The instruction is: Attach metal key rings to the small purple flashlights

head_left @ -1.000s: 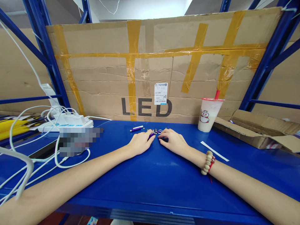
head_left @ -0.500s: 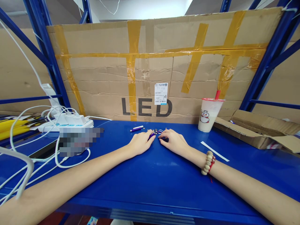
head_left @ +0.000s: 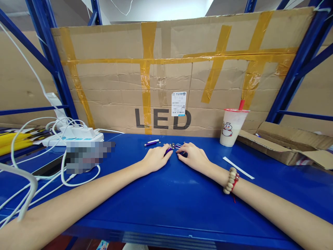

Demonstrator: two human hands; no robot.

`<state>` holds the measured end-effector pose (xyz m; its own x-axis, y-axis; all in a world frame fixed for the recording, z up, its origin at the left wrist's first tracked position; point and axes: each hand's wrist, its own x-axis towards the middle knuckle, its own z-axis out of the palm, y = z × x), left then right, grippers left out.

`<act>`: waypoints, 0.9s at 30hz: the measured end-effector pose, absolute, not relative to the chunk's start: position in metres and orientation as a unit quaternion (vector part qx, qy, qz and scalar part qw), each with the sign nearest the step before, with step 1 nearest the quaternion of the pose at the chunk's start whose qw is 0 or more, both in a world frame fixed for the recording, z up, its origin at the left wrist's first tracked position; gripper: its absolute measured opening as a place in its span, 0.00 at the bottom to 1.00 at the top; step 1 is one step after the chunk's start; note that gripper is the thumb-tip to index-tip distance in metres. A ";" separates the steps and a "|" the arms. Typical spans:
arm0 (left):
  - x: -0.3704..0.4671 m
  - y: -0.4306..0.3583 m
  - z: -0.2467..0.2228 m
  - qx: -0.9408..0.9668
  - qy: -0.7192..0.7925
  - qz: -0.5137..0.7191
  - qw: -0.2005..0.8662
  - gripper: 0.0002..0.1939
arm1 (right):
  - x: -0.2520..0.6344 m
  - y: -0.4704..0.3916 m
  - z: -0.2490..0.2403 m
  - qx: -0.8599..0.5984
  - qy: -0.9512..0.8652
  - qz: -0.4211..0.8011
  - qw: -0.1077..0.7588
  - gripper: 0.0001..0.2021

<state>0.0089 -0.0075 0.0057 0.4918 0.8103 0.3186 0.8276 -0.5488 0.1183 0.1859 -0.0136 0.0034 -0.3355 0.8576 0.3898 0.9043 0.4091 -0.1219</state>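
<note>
My left hand (head_left: 156, 159) rests on the blue tabletop, its thumb and fingers closed on a short, shiny purple tube (head_left: 169, 150) that looks like a pen barrel. Just to its right, my right hand (head_left: 194, 156) is curled palm down, fingertips bent toward the table. What those fingers hold, if anything, is hidden. Small silver and purple parts (head_left: 177, 146) lie between and beyond the fingertips, too small to name. Behind my left hand lie another purple tube (head_left: 151, 144) and a whitish tube (head_left: 153, 141), side by side.
A drink cup with a red straw (head_left: 232, 128) stands right of my right hand. Nearby are a white strip (head_left: 238, 167) and an open cardboard box (head_left: 288, 152). White cables and a power strip (head_left: 75, 133) crowd the left. A big cardboard sheet (head_left: 117, 86) closes the back.
My right hand's fingers have shifted very slightly over the small parts. My left hand keeps its place on the purple tube.
</note>
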 end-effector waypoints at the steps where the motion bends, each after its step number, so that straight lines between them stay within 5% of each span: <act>1: 0.009 -0.008 0.006 -0.863 -0.475 -0.169 0.024 0.17 | 0.186 -0.013 0.003 -0.542 -0.815 -0.059 0.199 0.10; 27: 0.006 -0.004 0.002 -0.883 -0.434 -0.171 0.051 0.16 | 0.187 -0.013 0.001 -0.555 -0.805 -0.047 0.203 0.11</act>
